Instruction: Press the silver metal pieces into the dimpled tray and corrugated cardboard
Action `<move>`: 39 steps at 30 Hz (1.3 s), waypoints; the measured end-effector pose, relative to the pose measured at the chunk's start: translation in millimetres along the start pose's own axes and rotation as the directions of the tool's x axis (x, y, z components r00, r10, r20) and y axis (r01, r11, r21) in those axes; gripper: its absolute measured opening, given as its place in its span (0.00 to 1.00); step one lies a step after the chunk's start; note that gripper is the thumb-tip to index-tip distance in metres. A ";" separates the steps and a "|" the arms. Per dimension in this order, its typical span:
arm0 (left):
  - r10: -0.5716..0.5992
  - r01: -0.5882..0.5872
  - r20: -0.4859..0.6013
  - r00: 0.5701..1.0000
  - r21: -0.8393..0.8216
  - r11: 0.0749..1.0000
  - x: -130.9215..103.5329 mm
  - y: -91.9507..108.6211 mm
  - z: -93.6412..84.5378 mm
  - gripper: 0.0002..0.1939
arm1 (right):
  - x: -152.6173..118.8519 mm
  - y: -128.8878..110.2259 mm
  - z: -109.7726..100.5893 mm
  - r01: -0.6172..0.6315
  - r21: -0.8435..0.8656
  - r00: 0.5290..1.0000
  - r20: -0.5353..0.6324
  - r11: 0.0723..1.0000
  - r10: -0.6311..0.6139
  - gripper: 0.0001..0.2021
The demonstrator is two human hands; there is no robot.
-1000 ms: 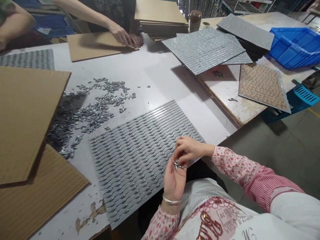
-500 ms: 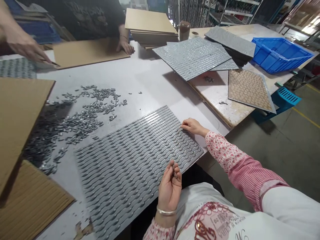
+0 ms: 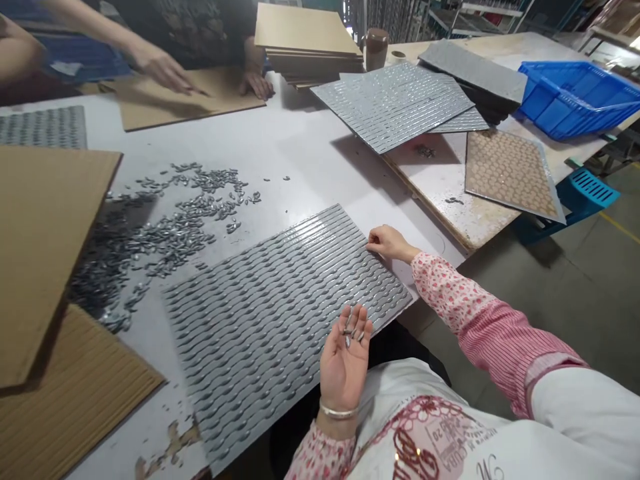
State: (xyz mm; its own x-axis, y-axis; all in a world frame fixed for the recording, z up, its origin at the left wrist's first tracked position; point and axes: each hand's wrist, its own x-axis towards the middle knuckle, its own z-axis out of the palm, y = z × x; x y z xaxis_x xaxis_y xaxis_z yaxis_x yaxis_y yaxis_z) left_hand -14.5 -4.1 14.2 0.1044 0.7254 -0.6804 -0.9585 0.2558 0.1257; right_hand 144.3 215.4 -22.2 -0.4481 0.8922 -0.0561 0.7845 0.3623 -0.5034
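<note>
Cardboard sheet (image 3: 45, 247) partly hides grey pieces (image 3: 187, 235) (blue basket (image 3: 575, 100) well apart).

A single camera rides on the person's head, looking forward and down over the worktable (image 3: 310, 153); from there the left hand (image 3: 345, 370) and right hand (image 3: 391, 243) are near, the blue crate (image 3: 540, 105) farther off, upper right.
</note>
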 end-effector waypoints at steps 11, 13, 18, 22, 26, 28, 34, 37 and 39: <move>0.100 -0.099 0.057 0.993 -0.028 0.995 2.1 -1.2 -2.7 0.15 | -80.4 -96.3 13.9 0.672 0.101 0.682 0.302 0.734 -0.666 0.10; 0.111 -0.110 0.075 0.991 -0.017 0.994 1.8 -1.9 -3.5 0.15 | -81.4 -97.8 17.3 0.678 0.071 0.676 0.329 0.732 -0.659 0.11; 0.154 -0.155 0.111 0.982 0.007 0.988 -0.4 0.6 -0.9 0.15 | -78.7 -99.3 24.1 0.660 0.149 0.682 0.293 0.736 -0.670 0.11; 0.181 -0.183 0.072 0.981 0.018 0.983 0.7 4.4 -2.2 0.13 | -71.7 -100.9 23.6 0.625 0.279 0.701 0.210 0.729 -0.682 0.10; 0.167 -0.160 -0.034 0.985 0.152 0.975 3.2 8.0 -9.0 0.06 | -63.4 -103.0 16.8 0.602 0.294 0.756 0.087 0.742 -0.648 0.10; 0.181 -0.166 -0.064 0.981 0.195 0.967 3.7 9.1 -11.8 0.04 | -62.8 -104.5 15.2 0.607 0.319 0.747 0.084 0.728 -0.660 0.10; 0.338 -0.316 -0.025 0.941 0.293 0.902 5.5 12.1 -13.6 0.07 | -67.8 -111.0 21.6 0.300 0.577 0.852 0.195 0.760 -0.485 0.08; 0.375 -0.352 -0.023 0.927 0.292 0.889 5.6 15.0 -11.7 0.07 | -56.3 -107.1 28.7 0.119 0.674 0.872 0.281 0.729 -0.402 0.07; 0.324 -0.308 -0.030 0.945 0.246 0.919 4.6 16.7 -10.4 0.10 | -40.3 -99.2 34.5 0.098 0.635 0.928 0.220 0.766 -0.301 0.06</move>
State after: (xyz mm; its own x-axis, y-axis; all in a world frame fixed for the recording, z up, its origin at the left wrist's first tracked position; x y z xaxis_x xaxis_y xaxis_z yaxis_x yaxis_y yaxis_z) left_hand -32.8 -3.1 5.6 -0.2203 0.7496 -0.6242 -0.8477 0.1694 0.5027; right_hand 69.8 134.1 0.2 -0.7464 0.6593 -0.0901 0.2847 0.1940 -0.9388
